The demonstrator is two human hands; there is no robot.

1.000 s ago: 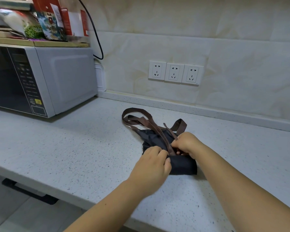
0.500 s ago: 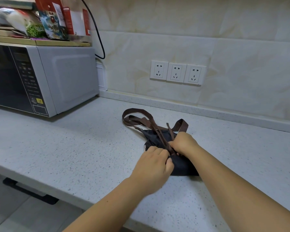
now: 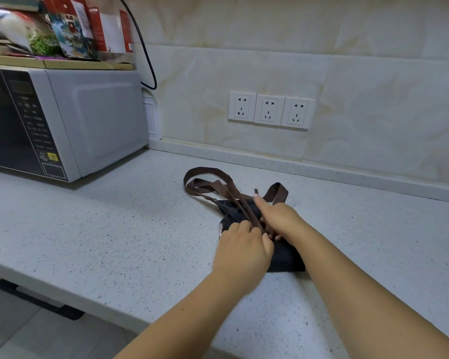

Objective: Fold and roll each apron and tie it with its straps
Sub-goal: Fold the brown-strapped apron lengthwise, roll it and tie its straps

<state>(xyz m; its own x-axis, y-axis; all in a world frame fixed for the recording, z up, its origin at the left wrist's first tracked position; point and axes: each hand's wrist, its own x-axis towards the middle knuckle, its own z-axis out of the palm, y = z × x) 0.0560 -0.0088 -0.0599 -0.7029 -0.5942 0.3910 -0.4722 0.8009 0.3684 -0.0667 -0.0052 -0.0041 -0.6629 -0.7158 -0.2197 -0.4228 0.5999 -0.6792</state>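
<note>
Both bare forearms reach in from the near edge and converge at the centre. The left hand [image 3: 244, 246] lies knuckles up, fingers curled, pinching the straps [image 3: 210, 170]. The right hand [image 3: 279, 218], touching it on the far right, points one finger far-left; its other fingers curl under, their grip hidden.

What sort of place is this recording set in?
Probably a kitchen: a white microwave oven stands on a speckled pale stone countertop, colourful food packets sit above it, and three white wall sockets are set in the tiled wall.
</note>
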